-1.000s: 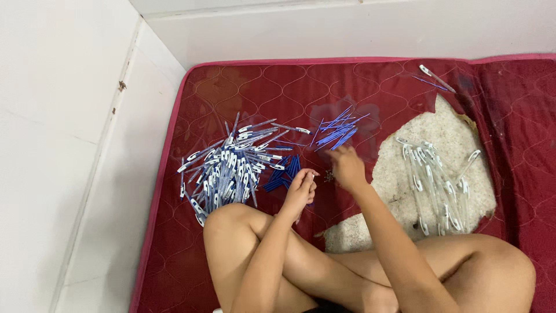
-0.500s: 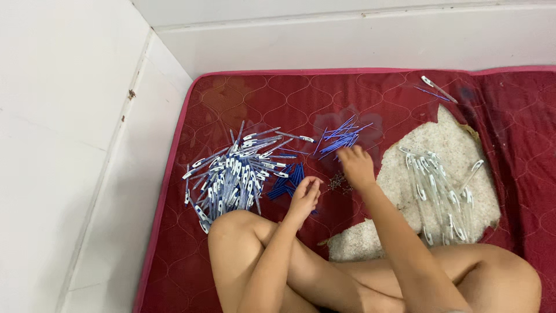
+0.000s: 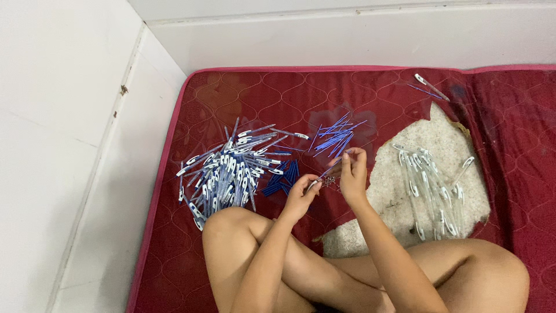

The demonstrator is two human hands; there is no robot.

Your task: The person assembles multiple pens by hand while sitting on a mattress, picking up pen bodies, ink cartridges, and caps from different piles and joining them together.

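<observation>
Both hands raised together above crossed legs: left hand [image 3: 299,197] pinching, right hand [image 3: 352,174] pinching.

On the mattress [image 3: 243,93], the big pile of pens [image 3: 231,168] lies toward the left edge; the loose refills [image 3: 337,134] lie right of it, nearer the back edge, and the row of pen barrels [image 3: 431,188] lies toward the right edge
</observation>
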